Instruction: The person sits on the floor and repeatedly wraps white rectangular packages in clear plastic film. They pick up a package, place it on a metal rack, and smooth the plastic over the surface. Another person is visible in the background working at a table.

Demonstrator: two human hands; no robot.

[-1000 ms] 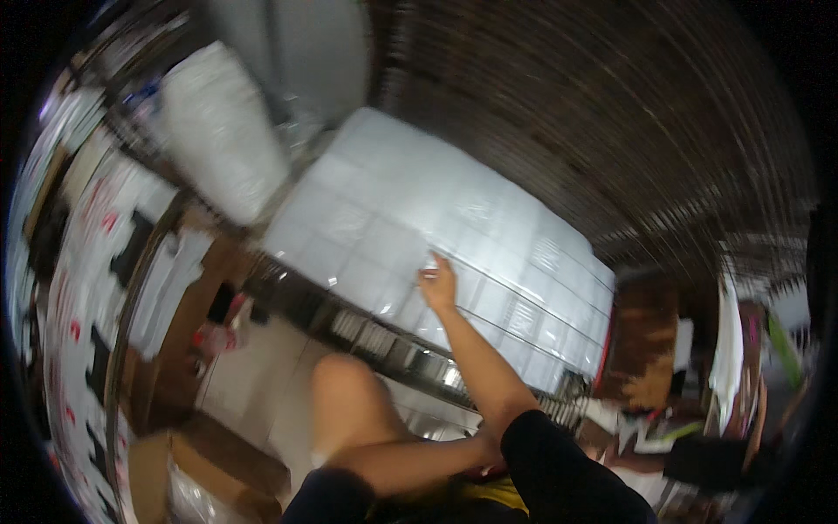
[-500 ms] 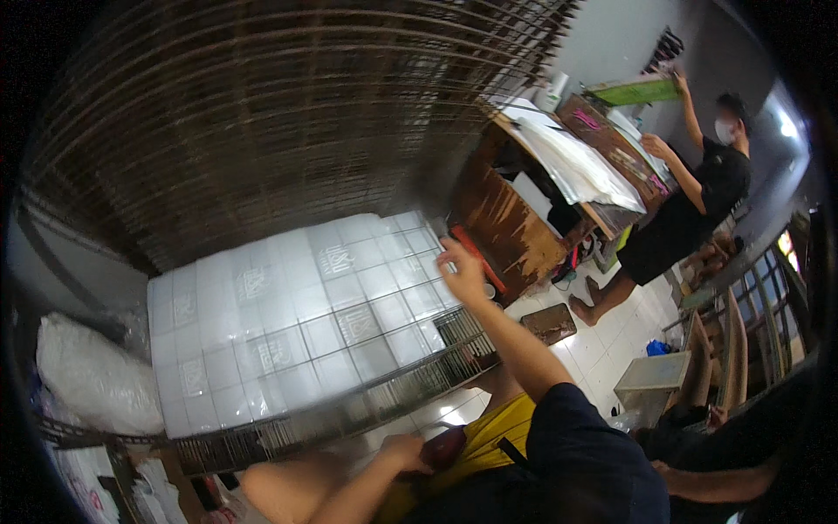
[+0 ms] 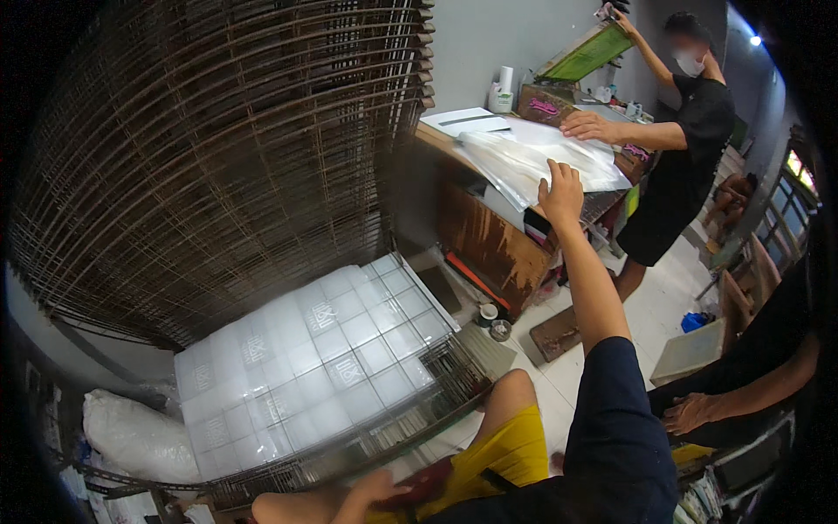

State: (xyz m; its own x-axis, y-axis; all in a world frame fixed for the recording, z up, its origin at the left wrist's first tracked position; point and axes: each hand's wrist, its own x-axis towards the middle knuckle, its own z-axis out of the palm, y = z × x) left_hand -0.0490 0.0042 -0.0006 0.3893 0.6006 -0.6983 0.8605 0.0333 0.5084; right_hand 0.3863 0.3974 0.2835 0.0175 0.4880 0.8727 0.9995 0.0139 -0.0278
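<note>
My right arm stretches forward, and my right hand [image 3: 563, 194] is open with its fingers apart at the near edge of a pile of clear plastic sheets [image 3: 532, 162] on the worktable. I cannot tell whether it touches them. My left hand [image 3: 377, 486] is low by my lap, blurred, beside a dark red thing [image 3: 432, 482] whose kind I cannot make out. To the left, printed translucent plastic bags [image 3: 305, 358] lie in rows on a wire rack shelf [image 3: 410, 389]. Across the table a masked co-worker [image 3: 694, 131] lifts a green framed screen [image 3: 585, 52], one hand over the pile.
Raised wire shelves [image 3: 218, 157] tower over the bags. A stuffed white sack [image 3: 135, 432] lies at the left. A wooden block [image 3: 556, 334] and small cans [image 3: 500, 330] are on the floor. Another person's hand [image 3: 690, 412] is close on my right.
My right hand has moved from the rack's right edge up and rightward to the plastic pile. The view has swung right. The co-worker's lower hand has come down over the pile.
</note>
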